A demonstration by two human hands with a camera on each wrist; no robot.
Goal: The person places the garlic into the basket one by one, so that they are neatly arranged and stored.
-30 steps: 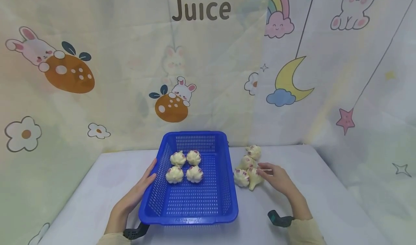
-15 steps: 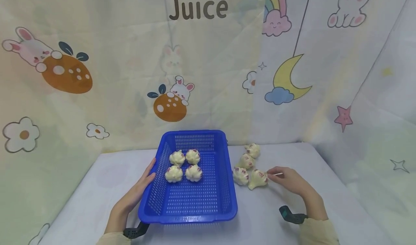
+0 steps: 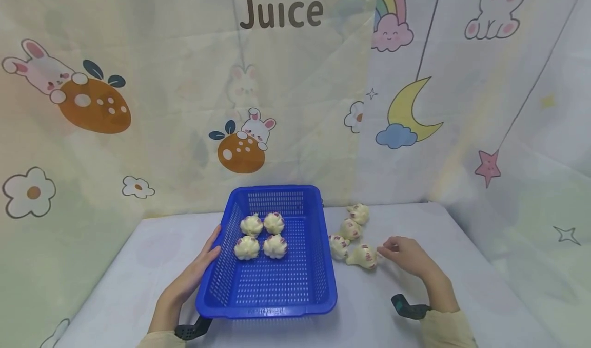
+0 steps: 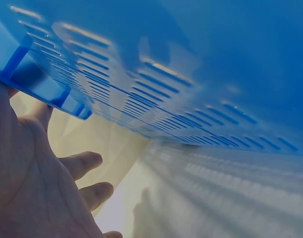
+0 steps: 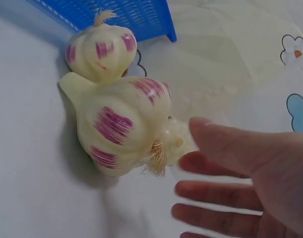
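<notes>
My left hand [image 3: 191, 273] rests against the left rim of a blue plastic basket [image 3: 272, 312], its fingers mostly straight. In the left wrist view several fingers [image 4: 84, 166] are spread below the rim, apart from the basket wall [image 4: 230, 59]. Four-square inside the basket sit several garlic bulbs [image 3: 275, 246]. On the table to its right, a garlic bulb [image 3: 365, 256] lies on its side, roots toward my right hand [image 3: 408, 255]. That hand's fingers are extended beside the bulb [image 5: 119, 124], with nothing held; contact is unclear.
Behind that bulb lie other garlic bulbs: one [image 3: 338, 247] close to the basket, another [image 3: 351, 229] further back, and one [image 3: 359, 213] near the table's far edge. A printed cloth [image 3: 300, 132] hangs behind the white table [image 3: 443, 235].
My right hand has drawn back to the right from the bulbs. The nearest bulb has turned, its stem now pointing left. The left hand and basket stay put.
</notes>
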